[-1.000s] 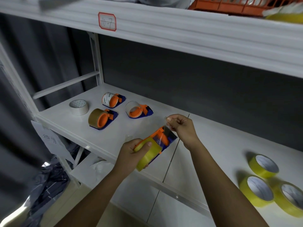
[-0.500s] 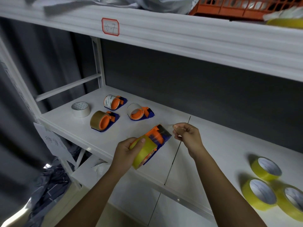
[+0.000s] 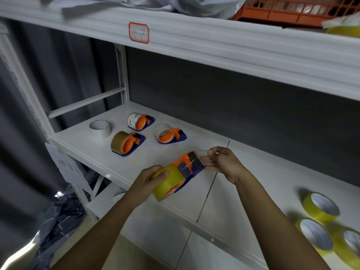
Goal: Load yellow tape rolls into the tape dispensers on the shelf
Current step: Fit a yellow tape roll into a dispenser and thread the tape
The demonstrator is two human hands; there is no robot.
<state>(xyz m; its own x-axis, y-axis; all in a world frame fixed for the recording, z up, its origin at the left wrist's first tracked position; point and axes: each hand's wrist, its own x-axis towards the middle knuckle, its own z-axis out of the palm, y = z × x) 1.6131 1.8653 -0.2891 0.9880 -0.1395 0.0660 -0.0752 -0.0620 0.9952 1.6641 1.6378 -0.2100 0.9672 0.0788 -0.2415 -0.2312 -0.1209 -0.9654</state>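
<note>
My left hand [image 3: 148, 181] grips a yellow tape roll [image 3: 169, 182] mounted on an orange and blue tape dispenser [image 3: 190, 165], held just above the white shelf [image 3: 175, 152]. My right hand [image 3: 224, 164] pinches the clear free end of the tape at the dispenser's cutter end. Three loose yellow tape rolls [image 3: 319, 207] [image 3: 313, 235] [image 3: 348, 248] lie on the shelf at the right. Three more dispensers stand at the back left: one with a brown roll [image 3: 126, 143], one with a white printed roll [image 3: 139, 120], one with a clear roll [image 3: 168, 133].
A loose white tape roll [image 3: 100, 128] sits at the far left of the shelf. The upper shelf [image 3: 214, 45] carries an orange basket [image 3: 292, 8], crumpled sheeting and a label. Dark plastic bags [image 3: 58, 217] lie on the floor below left.
The dispenser tilted flatter and lower toward the shelf. My right hand drew the tape end down to the cutter end. The view shifted slightly.
</note>
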